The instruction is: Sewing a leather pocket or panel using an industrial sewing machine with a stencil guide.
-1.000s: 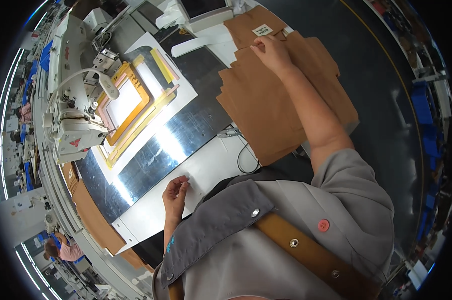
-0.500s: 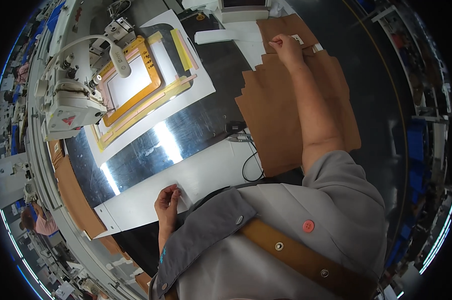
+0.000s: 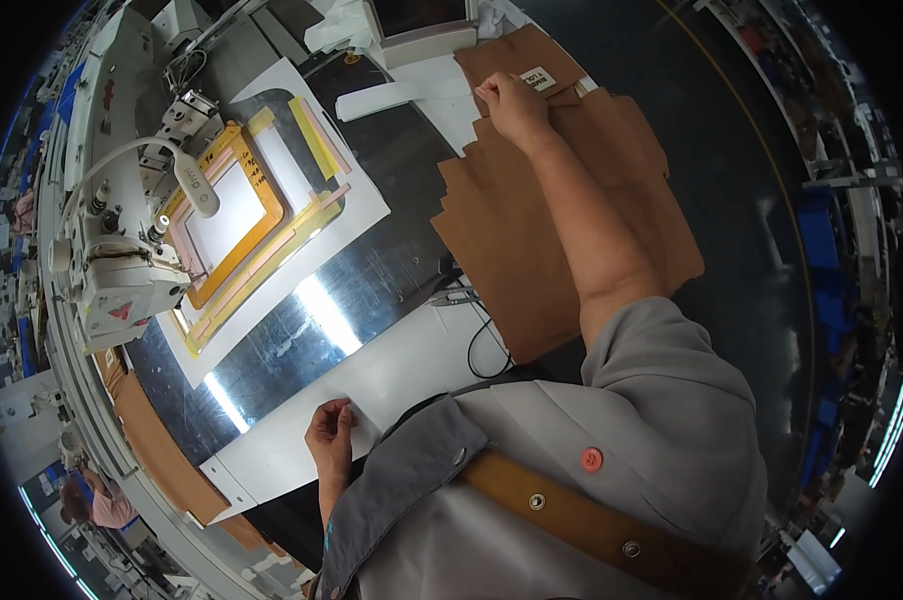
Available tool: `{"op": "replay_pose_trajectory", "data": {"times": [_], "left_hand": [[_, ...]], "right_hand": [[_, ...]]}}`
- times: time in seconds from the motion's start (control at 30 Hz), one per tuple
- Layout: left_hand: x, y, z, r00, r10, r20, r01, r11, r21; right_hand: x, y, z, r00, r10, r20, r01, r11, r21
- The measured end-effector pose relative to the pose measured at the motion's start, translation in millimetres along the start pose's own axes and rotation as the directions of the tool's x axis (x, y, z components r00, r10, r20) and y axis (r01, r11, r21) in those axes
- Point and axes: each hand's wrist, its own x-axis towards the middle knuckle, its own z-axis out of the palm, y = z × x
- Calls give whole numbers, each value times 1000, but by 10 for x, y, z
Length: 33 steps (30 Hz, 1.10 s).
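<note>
My right hand (image 3: 516, 108) reaches to the far end of a stack of brown fabric pieces (image 3: 541, 250). Its thumb and fingertips are pinched together above the farthest brown piece (image 3: 506, 55); what lies between them, if anything, is too small to make out. Beside its knuckles is a small pale label (image 3: 537, 79) with dark print. My left hand (image 3: 329, 438) is loosely closed, thumb against curled fingers, over the white table edge (image 3: 271, 467) near my body. Nothing shows in it.
At the left, a sewing machine (image 3: 131, 275) with a bent lamp (image 3: 196, 185) stands over a yellow frame (image 3: 233, 245) on a white sheet (image 3: 366, 205). Scissors (image 3: 454, 297) and a black cable (image 3: 476, 350) lie beside the stack. More brown fabric (image 3: 161, 440) hangs at the left edge.
The whole view has shifted and tilted. My right hand stays pinched by the far brown piece, and the label beside it shows more fully. My left hand looks much the same.
</note>
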Motion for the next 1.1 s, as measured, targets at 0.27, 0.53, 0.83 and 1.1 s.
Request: {"op": "replay_pose_trajectory", "data": {"times": [0.27,0.53,0.83,1.1], "left_hand": [[45,19,3,999,-35,-18,36,999,22],[27,10,54,999,11,-44,-11,1000,3],[58,21,40,999,-5,-41,5,1000,6],[56,176,79,997,-66,-35,67,997,27]], "right_hand": [[-313,-616,-378,794,-183,580,-86,910,405],[86,567,-341,998,-51,34,46,990,132],[-65,-8,-275,970,-70,234,41,991,126],[149,-581,340,832,-555,-32,555,832,4]]}}
